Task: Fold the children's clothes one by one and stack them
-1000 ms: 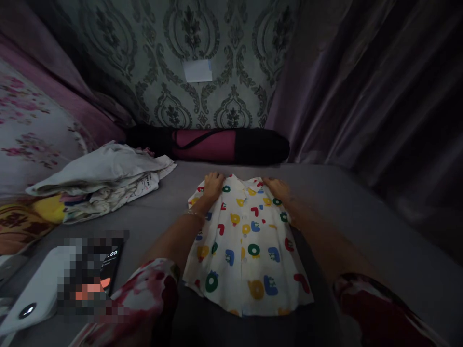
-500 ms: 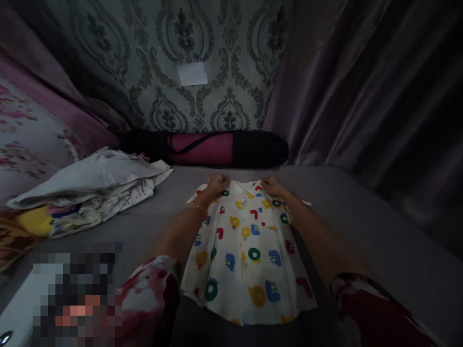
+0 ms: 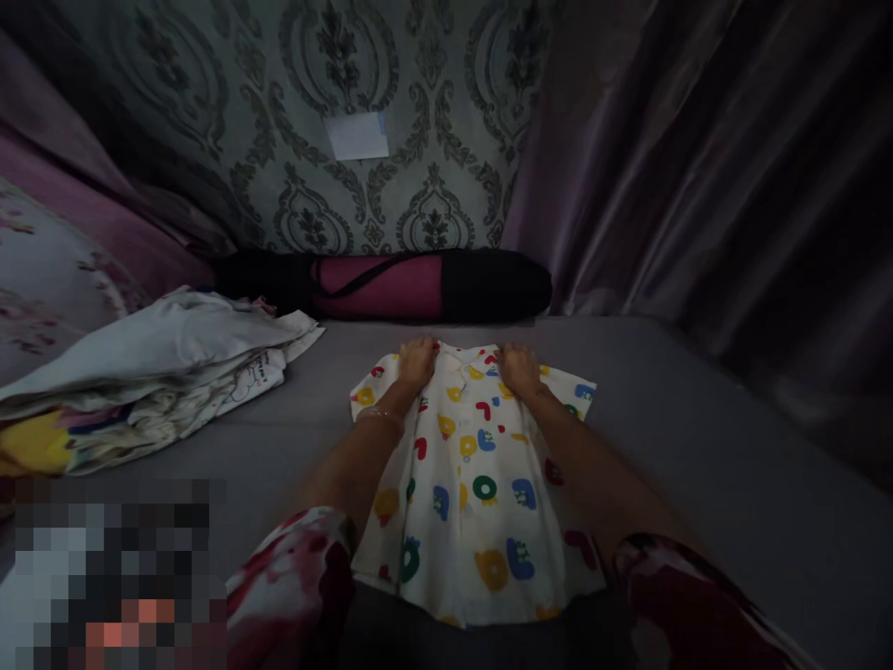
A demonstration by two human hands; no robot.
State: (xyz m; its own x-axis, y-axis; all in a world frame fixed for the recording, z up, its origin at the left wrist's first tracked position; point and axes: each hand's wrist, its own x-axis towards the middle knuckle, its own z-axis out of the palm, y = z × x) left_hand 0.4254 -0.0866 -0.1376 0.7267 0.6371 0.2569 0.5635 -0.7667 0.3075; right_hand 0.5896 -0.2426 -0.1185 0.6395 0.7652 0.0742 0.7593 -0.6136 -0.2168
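A white short-sleeved shirt [image 3: 464, 484] with red, yellow, blue and green letter shapes lies spread on the grey sheet, its collar at the far end and its hem towards me. My left hand [image 3: 419, 363] is closed on the shirt at the left of the collar; a thin bracelet circles that wrist. At the right of the collar, my right hand [image 3: 519, 368] has its fingers bent over the cloth. Both sleeves stick out past my hands. My forearms cover parts of the shirt's sides.
Pale crumpled clothes [image 3: 174, 354] are heaped on the left. A long black and pink bag [image 3: 383, 287] lies along the patterned wall. Dark curtains [image 3: 614, 186] hang on the right. A blurred patch covers the lower left corner.
The sleeves now lie spread out more widely on both sides. My right hand has shifted slightly left and turned its back more upward. The whole view has shifted slightly.
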